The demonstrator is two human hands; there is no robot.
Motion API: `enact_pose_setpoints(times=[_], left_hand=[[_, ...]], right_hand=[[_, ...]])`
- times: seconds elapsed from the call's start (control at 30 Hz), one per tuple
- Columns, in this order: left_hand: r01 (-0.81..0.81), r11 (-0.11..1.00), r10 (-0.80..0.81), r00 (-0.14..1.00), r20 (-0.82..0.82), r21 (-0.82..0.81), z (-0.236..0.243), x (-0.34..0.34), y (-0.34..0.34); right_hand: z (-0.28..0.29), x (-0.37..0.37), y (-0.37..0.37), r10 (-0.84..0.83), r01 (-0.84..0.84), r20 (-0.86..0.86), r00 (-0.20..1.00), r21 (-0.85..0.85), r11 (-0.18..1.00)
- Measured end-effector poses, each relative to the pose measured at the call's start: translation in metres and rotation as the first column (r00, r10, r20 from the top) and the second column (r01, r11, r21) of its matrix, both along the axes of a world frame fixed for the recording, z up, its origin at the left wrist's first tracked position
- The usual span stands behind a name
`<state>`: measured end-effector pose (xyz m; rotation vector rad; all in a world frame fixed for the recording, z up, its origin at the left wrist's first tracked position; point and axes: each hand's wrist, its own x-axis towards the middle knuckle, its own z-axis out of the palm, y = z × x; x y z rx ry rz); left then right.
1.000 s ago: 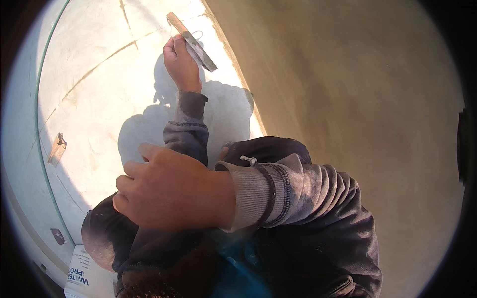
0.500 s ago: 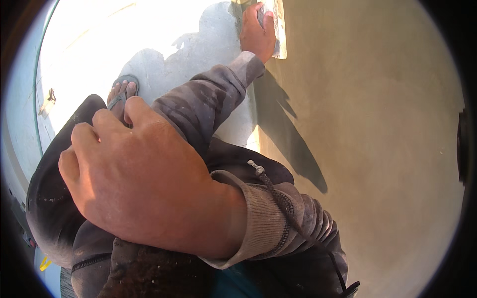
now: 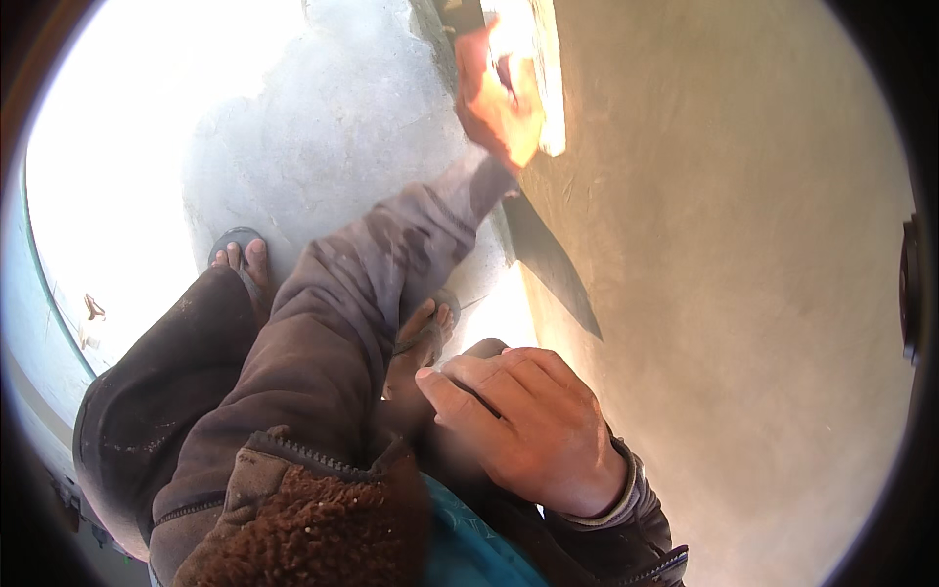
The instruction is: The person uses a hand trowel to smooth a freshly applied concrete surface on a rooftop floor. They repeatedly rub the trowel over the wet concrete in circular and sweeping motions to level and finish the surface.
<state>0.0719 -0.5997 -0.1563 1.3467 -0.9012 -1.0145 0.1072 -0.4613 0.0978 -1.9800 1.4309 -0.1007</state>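
A smooth tan wall (image 3: 724, 245) is bordered by the sunlit floor (image 3: 323, 117). At their border, a flat tool (image 3: 553, 98) is held in the left hand (image 3: 499, 103), its fingers bent round the back; light, stiff handling and a mid-back grip are suggested. The right hand (image 3: 533, 426) is loosely curled; whether anything is pinched cannot be told.

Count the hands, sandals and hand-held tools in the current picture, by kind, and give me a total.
Hands: 2 (left hand, right hand)
Sandals: 2 (left sandal, right sandal)
Hand-held tools: 1 (flat tool in the left hand, at the wall)
Total: 5
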Motion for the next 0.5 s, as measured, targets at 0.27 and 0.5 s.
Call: enact_pose_setpoints(times=[0.27,0.5], left_hand=[[-0.016,0.979,0.036,0.995,0.094,-0.203,0.054,-0.028,-0.043],[0.191,0.965,-0.210,0.974,-0.091,-0.177,0.058,-0.058,0.150]], right_hand=[[0.030,-0.024,0.024,-0.214,0.198,0.120,0.969,0.130,0.971],[0.035,-0.014,0.039,-0.255,0.240,0.087,0.963,0.158,0.958]])
